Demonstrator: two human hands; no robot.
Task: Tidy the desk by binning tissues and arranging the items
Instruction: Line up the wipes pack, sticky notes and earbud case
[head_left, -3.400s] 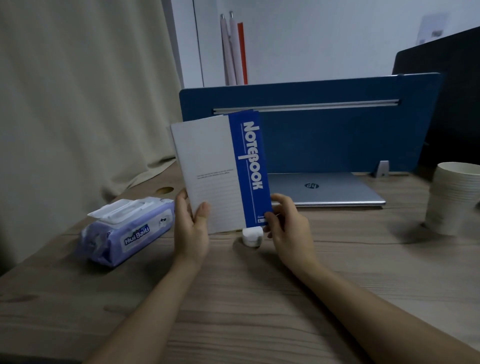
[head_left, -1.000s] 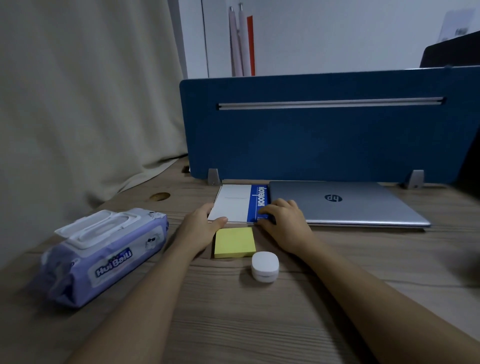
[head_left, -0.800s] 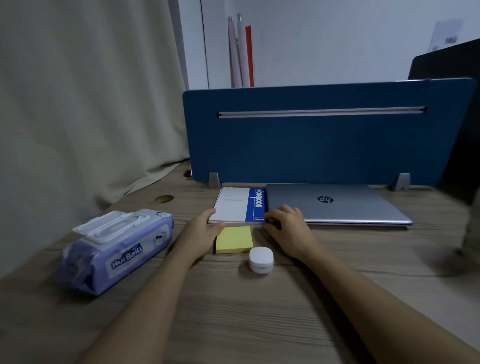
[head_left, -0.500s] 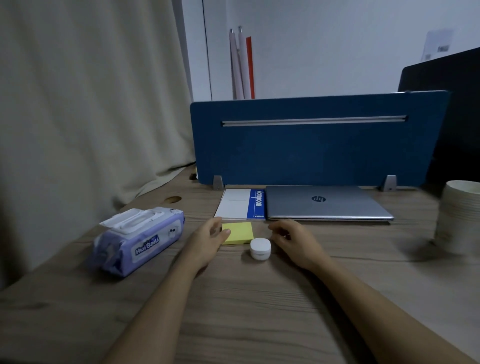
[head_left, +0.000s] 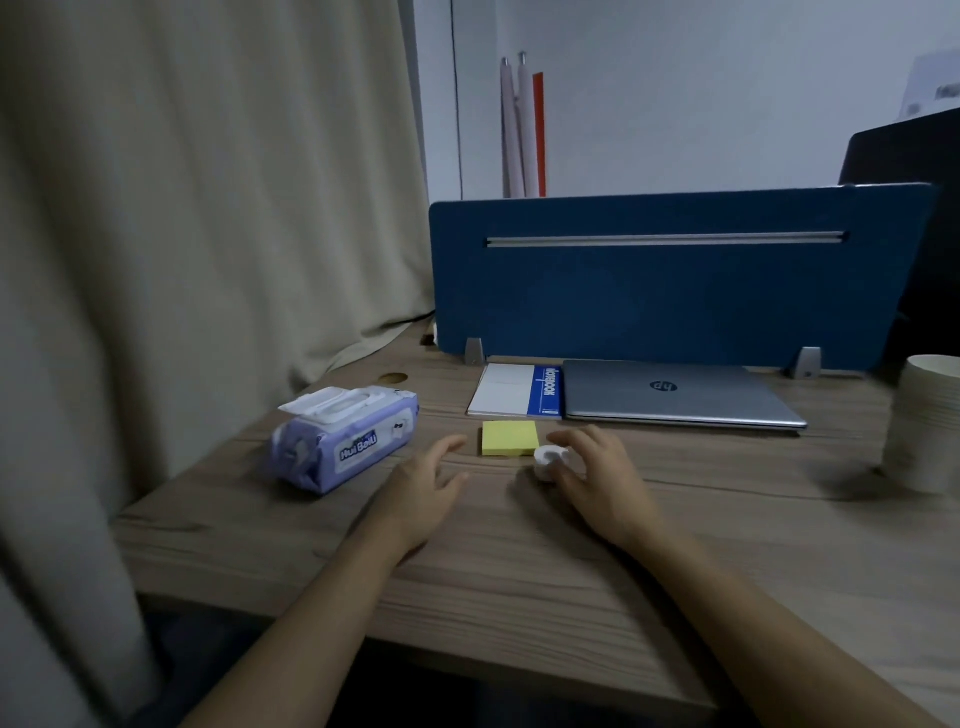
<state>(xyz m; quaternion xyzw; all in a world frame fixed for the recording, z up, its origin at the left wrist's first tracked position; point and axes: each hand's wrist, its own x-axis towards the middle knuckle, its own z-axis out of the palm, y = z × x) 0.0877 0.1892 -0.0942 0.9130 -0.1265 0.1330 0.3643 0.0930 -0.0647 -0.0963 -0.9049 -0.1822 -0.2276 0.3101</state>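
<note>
While fingers curl round it, white case (head_left: 546, 457) in right hand (head_left: 597, 478); left hand (head_left: 426, 488) loose, empty

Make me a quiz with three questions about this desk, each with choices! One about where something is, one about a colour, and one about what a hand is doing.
1. Where is the notebook?
A. on top of the laptop
B. flat beside the laptop
C. under the wipes pack

2. What colour is the sticky note pad?
A. yellow
B. pink
C. green

3. What is the right hand doing?
A. lifting the paper cups
B. resting flat on the laptop
C. gripping the small white case

Answers:
1 B: it lies along the laptop's left edge.
2 A: its top sheet is plain yellow.
3 C: its fingers curl round the case.
</note>
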